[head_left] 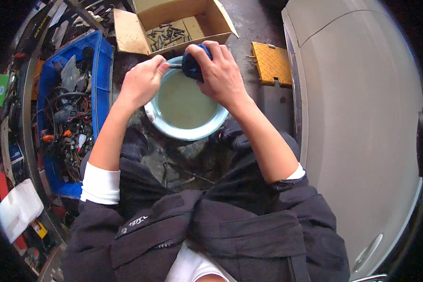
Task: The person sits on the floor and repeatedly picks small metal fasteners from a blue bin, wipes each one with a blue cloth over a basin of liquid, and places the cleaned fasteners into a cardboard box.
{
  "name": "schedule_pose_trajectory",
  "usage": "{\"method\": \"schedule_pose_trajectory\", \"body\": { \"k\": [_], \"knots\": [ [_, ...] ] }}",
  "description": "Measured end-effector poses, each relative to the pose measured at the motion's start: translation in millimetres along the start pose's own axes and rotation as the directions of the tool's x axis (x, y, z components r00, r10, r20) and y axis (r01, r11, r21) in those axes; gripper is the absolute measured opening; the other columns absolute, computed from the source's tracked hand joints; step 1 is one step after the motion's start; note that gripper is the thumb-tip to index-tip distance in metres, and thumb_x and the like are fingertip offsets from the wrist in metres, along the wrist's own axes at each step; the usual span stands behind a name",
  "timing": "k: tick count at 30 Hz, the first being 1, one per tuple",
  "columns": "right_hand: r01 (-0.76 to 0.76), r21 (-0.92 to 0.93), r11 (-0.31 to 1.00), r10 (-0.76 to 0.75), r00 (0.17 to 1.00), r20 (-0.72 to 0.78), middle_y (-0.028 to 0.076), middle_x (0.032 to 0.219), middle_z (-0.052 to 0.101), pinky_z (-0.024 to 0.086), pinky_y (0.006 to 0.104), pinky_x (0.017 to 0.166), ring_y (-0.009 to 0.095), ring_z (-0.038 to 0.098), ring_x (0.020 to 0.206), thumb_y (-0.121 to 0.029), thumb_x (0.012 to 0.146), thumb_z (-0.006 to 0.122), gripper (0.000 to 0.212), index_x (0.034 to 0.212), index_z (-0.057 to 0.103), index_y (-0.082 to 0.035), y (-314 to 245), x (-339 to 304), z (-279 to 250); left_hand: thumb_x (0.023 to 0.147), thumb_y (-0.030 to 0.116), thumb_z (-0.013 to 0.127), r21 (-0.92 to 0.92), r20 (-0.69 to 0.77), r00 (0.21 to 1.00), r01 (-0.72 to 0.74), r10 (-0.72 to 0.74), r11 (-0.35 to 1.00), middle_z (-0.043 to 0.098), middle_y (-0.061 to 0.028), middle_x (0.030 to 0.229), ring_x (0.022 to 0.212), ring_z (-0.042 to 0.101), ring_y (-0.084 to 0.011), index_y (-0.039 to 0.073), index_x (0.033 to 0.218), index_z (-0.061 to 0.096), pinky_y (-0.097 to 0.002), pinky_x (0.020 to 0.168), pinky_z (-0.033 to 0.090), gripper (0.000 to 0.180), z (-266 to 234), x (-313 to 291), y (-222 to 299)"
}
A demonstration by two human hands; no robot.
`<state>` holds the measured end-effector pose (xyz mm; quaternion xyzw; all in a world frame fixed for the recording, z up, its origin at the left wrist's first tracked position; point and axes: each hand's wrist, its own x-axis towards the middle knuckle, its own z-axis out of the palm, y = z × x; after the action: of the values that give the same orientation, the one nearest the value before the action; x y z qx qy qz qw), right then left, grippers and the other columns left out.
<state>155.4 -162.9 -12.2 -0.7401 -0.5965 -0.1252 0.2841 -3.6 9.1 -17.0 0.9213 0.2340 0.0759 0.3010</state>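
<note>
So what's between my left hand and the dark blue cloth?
In the head view, a thin grey rod spans from your left hand to the dark blue cloth.

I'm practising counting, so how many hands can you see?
2. The left hand pinches a thin rod; the right hand grips a dark blue thing, maybe cloth. Both are near the far edge of the basin.

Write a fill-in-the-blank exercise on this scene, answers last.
1. Of the left hand and right hand, the ____ one grips the dark blue bundle.
2. The crate left of the basin is coloured ____.
3. The open box beyond the basin is made of ____.
Answers: right; blue; cardboard.
</note>
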Motion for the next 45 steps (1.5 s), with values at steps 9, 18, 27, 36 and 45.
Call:
{"method": "schedule_pose_trajectory", "body": {
  "k": [9,18,27,36,45],
  "knots": [
    [-0.464,0.511,0.724,0.481,0.87,0.108,0.019,0.129,0.049,0.044,0.042,0.11,0.033,0.053,0.125,-0.013,0.067,0.082,0.09,0.143,0.036,-0.012,0.0,-3.4,11.0,0.102,0.035,0.061,0.112,-0.107,0.962,-0.241,0.253,0.964,0.07,-0.0141,0.098,0.095,0.068,-0.0371,0.008,0.104,0.064,-0.0497,0.078,0.054,0.028,11.6,-4.8,15.7],
    [-0.309,0.554,0.773,0.224,0.95,0.217,0.018,0.129,0.058,0.05,0.0445,0.107,0.035,0.062,0.121,-0.018,0.066,0.087,0.092,0.146,0.042,-0.016,-16.2,-5.7,5.1,0.108,0.036,0.052,-0.308,-0.19,0.978,0.022,-0.084,0.951,0.069,-0.0186,0.091,0.087,0.068,-0.0351,0.004,0.111,0.065,-0.0441,0.076,0.053,0.035,25.0,-10.0,27.4],
    [-0.477,0.36,0.802,0.459,0.877,0.14,0.017,0.106,0.074,0.058,0.0442,0.094,0.038,0.074,0.103,-0.014,0.064,0.087,0.072,0.13,0.057,-0.019,-20.2,-7.4,16.6,0.106,0.032,0.057,-0.553,-0.068,0.992,0.055,-0.11,0.831,0.074,-0.0196,0.095,0.087,0.072,-0.0249,0.0,0.114,0.072,-0.0374,0.081,0.054,0.036,33.1,-8.2,25.8],
    [-0.573,0.543,0.614,0.462,0.819,0.342,0.009,0.109,0.071,0.056,0.0358,0.097,0.022,0.07,0.103,-0.01,0.065,0.085,0.065,0.125,0.061,-0.014,-5.8,3.7,10.0,0.099,0.019,0.07,-0.421,-0.131,0.974,-0.222,0.183,0.879,0.071,-0.0094,0.092,0.087,0.067,-0.0159,0.006,0.125,0.067,-0.0321,0.081,0.055,0.029,5.8,-9.7,24.5],
    [-0.395,0.304,0.867,0.279,0.89,0.361,0.019,0.109,0.072,0.059,0.0477,0.088,0.041,0.071,0.105,-0.017,0.067,0.084,0.067,0.128,0.058,-0.021,-5.2,5.1,-1.1,0.095,0.012,0.076,-0.606,-0.196,0.978,-0.07,-0.063,0.793,0.077,-0.0095,0.093,0.086,0.075,-0.0138,0.002,0.116,0.074,-0.0298,0.078,0.061,0.023,17.6,-5.3,17.2]
  ]
}}
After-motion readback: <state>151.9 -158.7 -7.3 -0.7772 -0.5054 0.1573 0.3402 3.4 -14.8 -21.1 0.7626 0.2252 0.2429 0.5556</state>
